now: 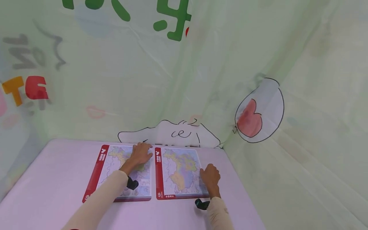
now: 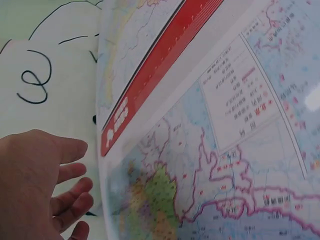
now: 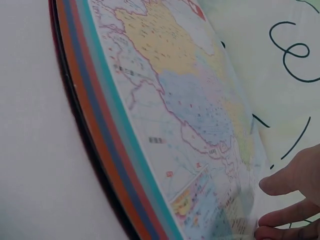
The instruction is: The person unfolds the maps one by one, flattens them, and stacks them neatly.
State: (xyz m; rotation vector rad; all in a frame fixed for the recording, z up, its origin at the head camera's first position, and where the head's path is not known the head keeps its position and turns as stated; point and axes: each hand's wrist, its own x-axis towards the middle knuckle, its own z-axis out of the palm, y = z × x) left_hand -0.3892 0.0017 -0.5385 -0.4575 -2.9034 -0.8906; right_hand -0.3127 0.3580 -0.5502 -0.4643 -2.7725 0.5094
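Observation:
Two map sheets with red borders lie side by side on the table: the left map [image 1: 110, 166] and the right map [image 1: 181, 174]. My left hand [image 1: 141, 153] is over the far right corner of the left map, fingers loosely bent. In the left wrist view, that hand [image 2: 40, 190] has its fingertips near the map's edge and nothing visible in its grasp. At the right side of the right map is my right hand [image 1: 211, 175]. In the right wrist view, the thumb and fingers of this hand [image 3: 295, 200] are at the map's edge; whether they press it is unclear.
The pale table [image 1: 57, 179] extends left of the maps and in front of them. A greenish curtain [image 1: 115, 80] with drawings and letters hangs behind and on both sides. Dark straps [image 1: 132, 183] sit by both wrists.

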